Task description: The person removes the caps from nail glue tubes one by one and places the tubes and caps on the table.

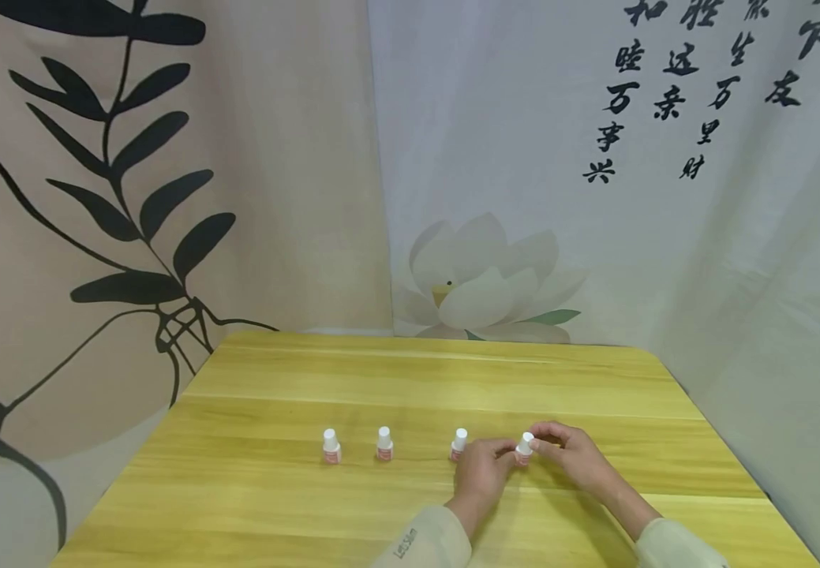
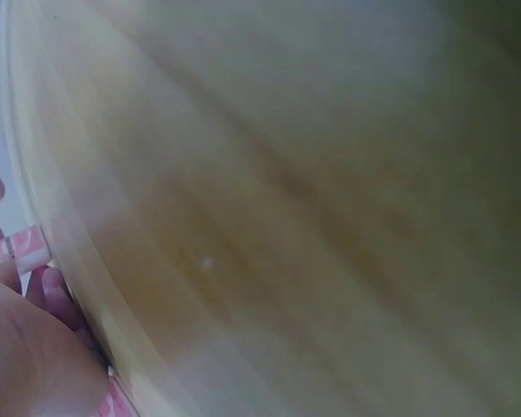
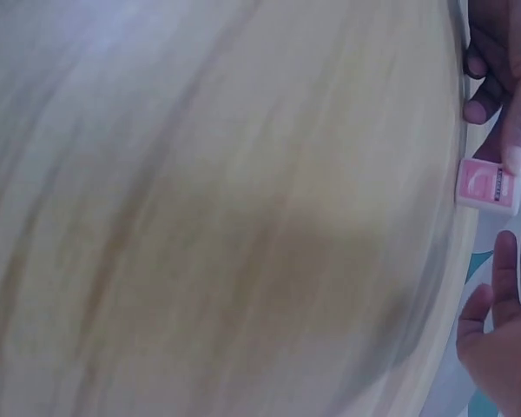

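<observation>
My left hand pinches a small white bottle with a pink label that stands on the table at the right end of a row. In the right wrist view the thumb lies on the side of this bottle. Close to its right side is my right hand, fingers spread; the right wrist view shows a gap between those fingers and the bottle. A matching bottle stands just behind my left hand, its lower part partly hidden.
Farther left on the wooden table stand two more such bottles, one near the middle and one at the left end. Behind the table's far edge hangs a printed curtain with leaves, a lotus and dark writing.
</observation>
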A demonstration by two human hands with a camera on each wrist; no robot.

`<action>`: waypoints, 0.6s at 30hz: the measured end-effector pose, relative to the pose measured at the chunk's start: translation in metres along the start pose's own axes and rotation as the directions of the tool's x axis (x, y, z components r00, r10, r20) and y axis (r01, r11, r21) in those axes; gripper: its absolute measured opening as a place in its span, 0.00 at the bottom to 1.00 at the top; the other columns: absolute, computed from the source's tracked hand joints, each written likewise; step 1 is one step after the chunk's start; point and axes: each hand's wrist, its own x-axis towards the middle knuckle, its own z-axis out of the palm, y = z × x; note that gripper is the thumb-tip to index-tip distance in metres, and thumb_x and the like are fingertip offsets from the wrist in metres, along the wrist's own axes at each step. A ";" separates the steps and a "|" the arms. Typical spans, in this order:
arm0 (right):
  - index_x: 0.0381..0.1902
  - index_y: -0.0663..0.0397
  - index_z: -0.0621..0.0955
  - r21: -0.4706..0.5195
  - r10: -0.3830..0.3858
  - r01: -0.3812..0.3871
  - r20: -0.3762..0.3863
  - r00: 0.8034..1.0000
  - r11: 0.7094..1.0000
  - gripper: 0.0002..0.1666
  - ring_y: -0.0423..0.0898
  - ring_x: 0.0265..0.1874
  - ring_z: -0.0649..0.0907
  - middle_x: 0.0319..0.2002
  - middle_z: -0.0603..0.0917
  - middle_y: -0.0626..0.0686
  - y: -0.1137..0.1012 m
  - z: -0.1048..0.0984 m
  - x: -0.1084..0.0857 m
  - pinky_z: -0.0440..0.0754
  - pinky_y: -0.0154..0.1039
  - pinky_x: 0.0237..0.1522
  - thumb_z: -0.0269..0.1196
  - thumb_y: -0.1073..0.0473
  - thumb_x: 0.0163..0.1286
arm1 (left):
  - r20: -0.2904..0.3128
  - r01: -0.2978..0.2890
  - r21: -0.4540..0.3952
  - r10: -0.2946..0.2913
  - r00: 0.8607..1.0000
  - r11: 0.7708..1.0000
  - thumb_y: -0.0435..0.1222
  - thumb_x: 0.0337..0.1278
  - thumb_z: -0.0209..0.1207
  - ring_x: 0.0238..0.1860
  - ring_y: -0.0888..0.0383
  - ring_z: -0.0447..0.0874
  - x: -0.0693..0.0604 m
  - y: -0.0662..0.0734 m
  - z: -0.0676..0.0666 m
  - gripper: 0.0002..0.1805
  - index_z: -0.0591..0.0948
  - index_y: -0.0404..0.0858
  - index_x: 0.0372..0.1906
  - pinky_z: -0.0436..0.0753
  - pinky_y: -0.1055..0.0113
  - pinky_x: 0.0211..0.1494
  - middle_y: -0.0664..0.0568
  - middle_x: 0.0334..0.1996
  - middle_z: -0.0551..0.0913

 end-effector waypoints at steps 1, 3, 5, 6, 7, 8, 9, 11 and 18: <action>0.55 0.63 0.80 0.003 -0.004 0.004 0.011 1.000 1.000 0.21 0.50 0.50 0.79 0.49 0.83 0.56 0.000 0.000 0.000 0.79 0.46 0.50 0.62 0.53 0.73 | -0.004 0.002 0.002 -0.002 1.000 1.000 0.42 0.53 0.69 0.44 0.61 0.86 0.000 0.000 0.000 0.07 0.90 0.51 0.38 0.82 0.62 0.47 0.63 0.37 0.89; 0.58 0.64 0.77 0.009 -0.005 0.004 0.035 0.999 1.000 0.23 0.51 0.52 0.78 0.52 0.82 0.56 0.001 -0.001 -0.001 0.78 0.48 0.52 0.60 0.53 0.74 | -0.010 0.006 0.003 -0.006 1.000 1.000 0.42 0.52 0.70 0.44 0.61 0.86 -0.001 0.000 0.000 0.07 0.90 0.51 0.37 0.82 0.62 0.46 0.62 0.37 0.89; 0.59 0.65 0.76 0.019 0.002 -0.002 0.047 0.999 1.000 0.24 0.51 0.53 0.78 0.53 0.81 0.57 0.001 -0.002 -0.001 0.77 0.50 0.54 0.60 0.52 0.74 | -0.014 0.008 0.004 -0.008 1.000 1.000 0.42 0.52 0.70 0.43 0.62 0.86 0.000 0.001 0.000 0.07 0.90 0.51 0.37 0.81 0.63 0.45 0.62 0.37 0.89; 0.60 0.65 0.76 0.019 0.002 -0.003 0.049 0.999 1.000 0.25 0.52 0.54 0.77 0.53 0.81 0.57 0.001 -0.002 -0.001 0.77 0.51 0.55 0.60 0.52 0.74 | -0.013 0.011 0.003 -0.011 1.000 1.000 0.42 0.51 0.70 0.42 0.62 0.86 0.000 0.001 0.000 0.06 0.90 0.51 0.37 0.81 0.64 0.44 0.62 0.37 0.89; 0.59 0.64 0.76 0.016 0.005 -0.006 0.045 0.999 1.000 0.25 0.52 0.54 0.78 0.53 0.81 0.57 0.001 -0.002 -0.001 0.77 0.51 0.55 0.61 0.52 0.74 | -0.015 0.008 0.007 -0.008 1.000 1.000 0.42 0.51 0.70 0.41 0.62 0.86 0.000 0.001 0.000 0.07 0.90 0.51 0.37 0.81 0.65 0.43 0.61 0.37 0.89; 0.59 0.63 0.77 0.015 0.010 -0.011 0.042 0.999 1.000 0.24 0.52 0.54 0.78 0.53 0.81 0.56 0.001 -0.002 -0.001 0.77 0.52 0.54 0.62 0.52 0.73 | -0.015 0.010 0.010 -0.010 1.000 1.000 0.42 0.51 0.70 0.41 0.63 0.85 0.000 0.001 0.000 0.07 0.90 0.51 0.37 0.81 0.66 0.42 0.61 0.37 0.89; 0.57 0.62 0.78 0.015 0.015 -0.015 0.034 0.999 1.000 0.23 0.52 0.53 0.78 0.52 0.82 0.56 0.001 -0.001 -0.001 0.77 0.52 0.54 0.63 0.52 0.72 | -0.014 0.010 0.013 -0.010 1.000 1.000 0.42 0.51 0.70 0.41 0.63 0.85 0.000 0.001 0.000 0.07 0.90 0.51 0.37 0.81 0.66 0.41 0.61 0.37 0.89; 0.54 0.60 0.80 0.019 0.022 -0.022 0.016 1.000 1.000 0.21 0.51 0.51 0.79 0.50 0.82 0.56 0.000 -0.001 -0.001 0.78 0.51 0.51 0.65 0.53 0.70 | -0.014 0.010 0.020 -0.010 1.000 1.000 0.41 0.51 0.70 0.41 0.62 0.86 0.000 0.002 0.000 0.07 0.90 0.50 0.37 0.81 0.67 0.41 0.60 0.38 0.89; 0.50 0.60 0.82 0.005 0.005 -0.005 -0.025 1.000 1.000 0.18 0.50 0.47 0.79 0.49 0.82 0.55 0.000 0.002 0.000 0.79 0.45 0.47 0.67 0.55 0.68 | -0.011 -0.009 0.027 0.009 1.000 1.000 0.42 0.51 0.70 0.42 0.62 0.86 -0.002 0.004 -0.003 0.08 0.90 0.50 0.38 0.81 0.65 0.42 0.60 0.38 0.89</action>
